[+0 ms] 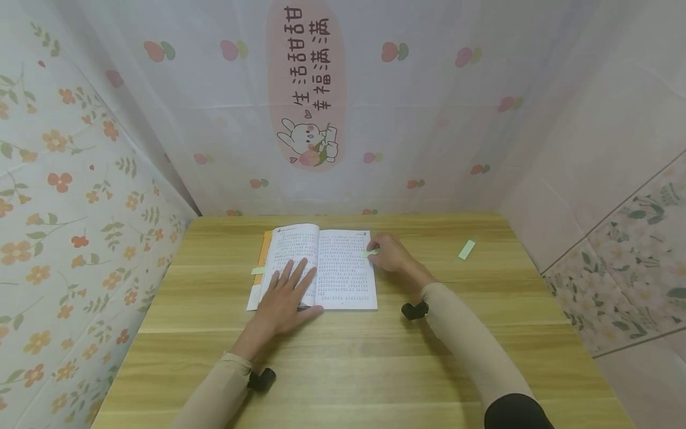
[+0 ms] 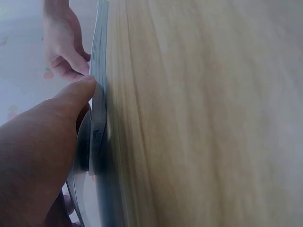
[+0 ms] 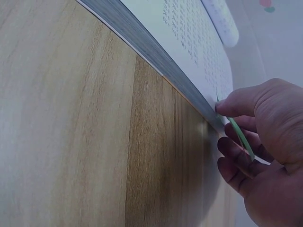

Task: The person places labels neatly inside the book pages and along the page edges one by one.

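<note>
An open book (image 1: pixel 345 283) with printed pages lies on the wooden table. Fingers spread, my left hand (image 1: pixel 283 298) rests on the left page, its thumb at the book's lower edge. At the right page's outer edge, my right hand (image 1: pixel 393 255) pinches a pale green sticky strip (image 3: pixel 242 138) between thumb and index finger. One end of that strip overlaps the page margin, while its other end curves out past the edge beneath the fingers. Another pale strip (image 1: pixel 259 270) sticks out from the book's left side, across an orange cover flap (image 1: pixel 264 243).
A light green strip, perhaps a small pad (image 1: pixel 467 249), lies on the table (image 1: pixel 354 369) to the right of my right hand. Patterned curtains (image 1: pixel 429 119) hang behind the table and along both sides.
</note>
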{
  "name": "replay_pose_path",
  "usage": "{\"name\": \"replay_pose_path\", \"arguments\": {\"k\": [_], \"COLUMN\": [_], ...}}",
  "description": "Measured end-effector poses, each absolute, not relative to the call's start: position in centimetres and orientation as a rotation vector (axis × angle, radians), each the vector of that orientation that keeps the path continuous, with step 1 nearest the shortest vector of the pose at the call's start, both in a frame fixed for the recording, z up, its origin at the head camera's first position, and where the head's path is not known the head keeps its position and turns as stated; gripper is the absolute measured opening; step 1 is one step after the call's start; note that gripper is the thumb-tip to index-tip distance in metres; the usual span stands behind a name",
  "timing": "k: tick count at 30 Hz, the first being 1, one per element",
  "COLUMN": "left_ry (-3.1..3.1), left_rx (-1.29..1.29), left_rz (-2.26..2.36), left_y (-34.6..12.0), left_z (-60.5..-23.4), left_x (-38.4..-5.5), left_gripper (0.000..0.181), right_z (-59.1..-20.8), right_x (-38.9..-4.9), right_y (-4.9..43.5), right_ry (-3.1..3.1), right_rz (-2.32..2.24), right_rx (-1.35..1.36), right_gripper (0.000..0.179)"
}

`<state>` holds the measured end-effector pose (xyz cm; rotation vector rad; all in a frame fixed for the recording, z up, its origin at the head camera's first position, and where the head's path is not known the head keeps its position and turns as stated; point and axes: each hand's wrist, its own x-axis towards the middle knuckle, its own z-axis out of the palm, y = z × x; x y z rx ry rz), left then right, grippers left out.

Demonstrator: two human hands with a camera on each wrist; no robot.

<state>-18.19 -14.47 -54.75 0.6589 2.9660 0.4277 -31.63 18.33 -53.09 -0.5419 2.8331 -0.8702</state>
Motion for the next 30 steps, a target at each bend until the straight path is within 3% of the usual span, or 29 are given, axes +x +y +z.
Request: {"name": "replay_pose_path", "arguments": {"k": [18,26,30], "left_ry": [2.972,2.997,3.003], "left_rx": [0.651,0.657,0.664], "left_rz": [0.434,0.456,0.454], "left_y": [-14.4,-14.4,-14.3], "left_z": [-54.7,-54.9,-54.9], "left_x": [-18.1,-18.0,-18.1], "left_gripper": [0.099,0.098,0.098], "right_z": [-54.0,-55.0,-54.1], "right_x": [-31.6,-31.0,-29.4], "right_y": [19.1,21.7,21.8], "right_ry": [2.826,2.868,2.912], "right_rz": [-0.902,-0.945,-0.878], "right_rx": [-0.641,-0.830,-0.843], "right_gripper": [0.028,0.054,0.060]}}
